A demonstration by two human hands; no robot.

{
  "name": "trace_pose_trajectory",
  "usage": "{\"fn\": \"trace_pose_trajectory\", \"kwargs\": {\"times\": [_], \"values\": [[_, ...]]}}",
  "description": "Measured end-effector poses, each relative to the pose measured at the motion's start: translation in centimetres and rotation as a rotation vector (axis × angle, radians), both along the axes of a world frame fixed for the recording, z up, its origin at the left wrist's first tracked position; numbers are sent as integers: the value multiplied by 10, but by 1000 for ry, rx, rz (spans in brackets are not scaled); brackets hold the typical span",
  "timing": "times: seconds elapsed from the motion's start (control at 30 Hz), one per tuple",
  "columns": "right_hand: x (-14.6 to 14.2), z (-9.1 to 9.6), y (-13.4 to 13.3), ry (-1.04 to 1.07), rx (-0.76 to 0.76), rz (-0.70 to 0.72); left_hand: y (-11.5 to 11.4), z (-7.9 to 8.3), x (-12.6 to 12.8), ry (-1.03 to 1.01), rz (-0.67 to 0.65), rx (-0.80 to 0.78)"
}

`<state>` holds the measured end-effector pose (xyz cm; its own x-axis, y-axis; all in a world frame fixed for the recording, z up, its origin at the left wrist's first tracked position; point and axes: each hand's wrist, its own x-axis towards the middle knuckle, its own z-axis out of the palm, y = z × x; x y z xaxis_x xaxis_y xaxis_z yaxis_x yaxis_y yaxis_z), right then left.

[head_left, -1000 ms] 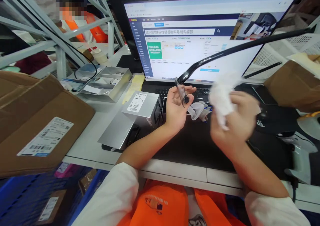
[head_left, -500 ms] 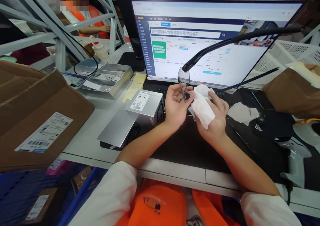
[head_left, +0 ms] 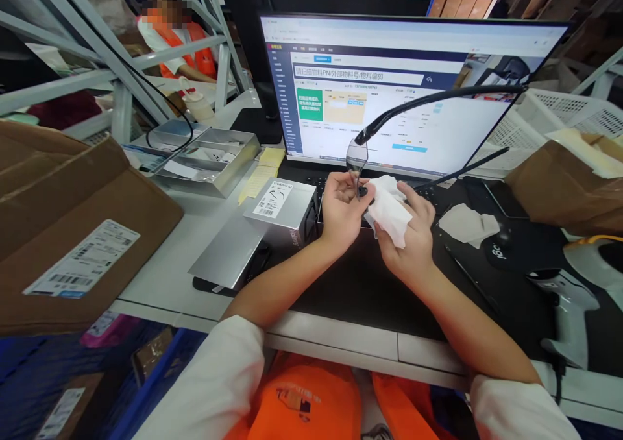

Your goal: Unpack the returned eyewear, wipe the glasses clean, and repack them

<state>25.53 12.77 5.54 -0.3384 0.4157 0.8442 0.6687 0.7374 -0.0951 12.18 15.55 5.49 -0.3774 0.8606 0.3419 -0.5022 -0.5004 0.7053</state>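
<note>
My left hand (head_left: 343, 209) pinches a pair of black-framed glasses (head_left: 357, 156) near the nose bridge, one clear lens standing up above the fingers. Their dark temples stretch off to the right in front of the screen. In my right hand (head_left: 411, 232) is a crumpled white wipe (head_left: 390, 209), folded around the other lens side, which it hides. Left of my hands sits a silver box (head_left: 292, 201) with a printed label, beside a silver lid or panel (head_left: 228, 248).
Behind my hands stands a monitor (head_left: 341, 128). A cardboard box (head_left: 146, 193) is at left, an open parts tray (head_left: 228, 174) behind it. At right lie another wipe (head_left: 467, 224), a barcode scanner (head_left: 569, 310) and a brown paper bag (head_left: 549, 187). A person in an orange vest (head_left: 199, 44) sits beyond.
The wipe and my right hand have shifted slightly left and closer to my left hand. The temples have swung a little lower. The camera view has tilted up slightly.
</note>
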Motion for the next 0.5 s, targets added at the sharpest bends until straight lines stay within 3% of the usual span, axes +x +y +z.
{"fn": "trace_pose_trajectory", "kwargs": {"times": [0.13, 0.33, 0.5], "values": [[8, 5, 5, -107, 51, -52, 6, 3, -5, 1, 2, -21], [1, 4, 0, 33, -152, 0, 6, -5, 3, -3, -12, -24], [-1, 2, 0, 64, -217, 53, 0, -10, 9, 39, -49, -11]]}}
